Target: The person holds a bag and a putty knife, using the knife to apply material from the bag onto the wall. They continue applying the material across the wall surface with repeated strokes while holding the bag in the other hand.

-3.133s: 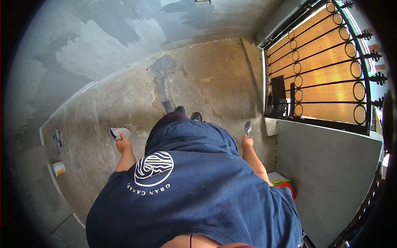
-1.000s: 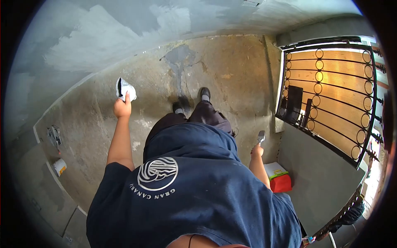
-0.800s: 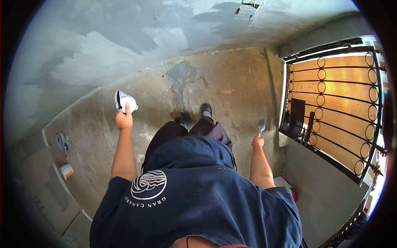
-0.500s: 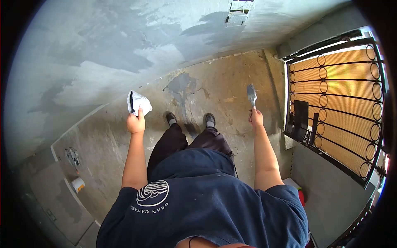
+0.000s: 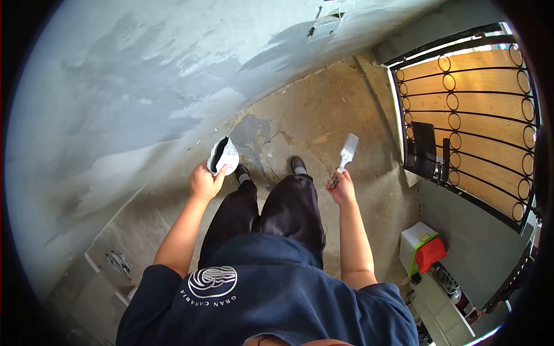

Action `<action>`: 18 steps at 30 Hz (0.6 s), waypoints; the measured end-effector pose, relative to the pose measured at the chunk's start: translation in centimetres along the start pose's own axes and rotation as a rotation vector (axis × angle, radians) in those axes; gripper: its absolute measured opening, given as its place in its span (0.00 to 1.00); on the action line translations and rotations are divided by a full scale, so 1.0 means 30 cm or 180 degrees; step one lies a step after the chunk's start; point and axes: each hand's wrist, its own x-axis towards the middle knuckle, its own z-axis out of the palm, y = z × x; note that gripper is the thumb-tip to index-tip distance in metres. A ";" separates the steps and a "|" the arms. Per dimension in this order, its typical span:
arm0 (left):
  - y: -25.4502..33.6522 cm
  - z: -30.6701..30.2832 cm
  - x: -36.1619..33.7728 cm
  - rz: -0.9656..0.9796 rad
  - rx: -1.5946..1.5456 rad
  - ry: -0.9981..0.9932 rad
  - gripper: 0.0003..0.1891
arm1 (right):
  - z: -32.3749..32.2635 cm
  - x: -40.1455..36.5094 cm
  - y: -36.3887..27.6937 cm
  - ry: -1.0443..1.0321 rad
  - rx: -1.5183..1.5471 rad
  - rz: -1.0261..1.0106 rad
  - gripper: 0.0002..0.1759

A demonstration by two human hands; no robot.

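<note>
My left hand (image 5: 205, 182) grips a white, pouch-like container (image 5: 228, 157) with a dark opening along its side. On the right, my right hand (image 5: 341, 185) is closed round the handle of a paintbrush (image 5: 348, 149), its pale, flat head pointing up and away from me. The two hands are well apart, in front of my body and above the concrete floor. Beyond my left hand stands a wall (image 5: 173, 75) with uneven patches of grey and white. The brush does not touch the wall.
A black metal gate (image 5: 470, 109) with orange-lit panels stands at the right. Below it are a white box (image 5: 411, 241) and a red cloth-like item (image 5: 430, 255). A wall box (image 5: 329, 20) is at the top. Cables (image 5: 118, 263) lie at lower left.
The view has shifted, bringing the white box and red item into fuller view. The container has moved right and tilted; the brush has moved slightly lower and now leans right.
</note>
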 end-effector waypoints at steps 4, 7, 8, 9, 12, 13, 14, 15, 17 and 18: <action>0.054 0.093 0.034 0.0027 0.0060 -0.0288 0.21 | -0.047 0.174 0.048 0.0284 -0.2438 -0.0945 0.12; 0.121 0.214 0.077 -0.0185 0.0316 -0.0237 0.21 | 0.013 0.338 -0.032 0.0206 -0.3801 -0.1498 0.19; 0.131 0.255 0.085 -0.0183 0.0261 -0.0261 0.21 | 0.017 0.407 -0.037 0.0101 -0.3805 -0.1555 0.19; 0.156 0.294 0.104 -0.0209 0.0328 -0.0339 0.20 | 0.026 0.487 -0.051 0.0139 -0.3713 -0.1636 0.19; 0.232 0.424 0.157 -0.0146 0.0159 -0.0365 0.18 | 0.092 0.710 -0.156 0.0308 -0.3427 -0.1782 0.18; 0.237 0.469 0.172 -0.0105 0.0179 -0.0436 0.17 | 0.137 0.777 -0.202 0.0419 -0.3330 -0.1881 0.18; 0.252 0.511 0.188 -0.0011 0.0213 -0.0401 0.17 | 0.190 0.825 -0.244 0.0523 -0.3033 -0.2153 0.18; 0.262 0.547 0.199 -0.0060 0.0142 -0.0422 0.17 | 0.240 0.873 -0.297 0.0339 -0.2721 -0.2277 0.19; 0.288 0.614 0.223 -0.0125 0.0087 -0.0468 0.17 | 0.361 0.956 -0.393 0.0402 -0.2515 -0.2142 0.21; 0.307 0.632 0.233 -0.0234 -0.0010 -0.0487 0.17 | 0.416 1.002 -0.420 0.0432 -0.2310 -0.2280 0.22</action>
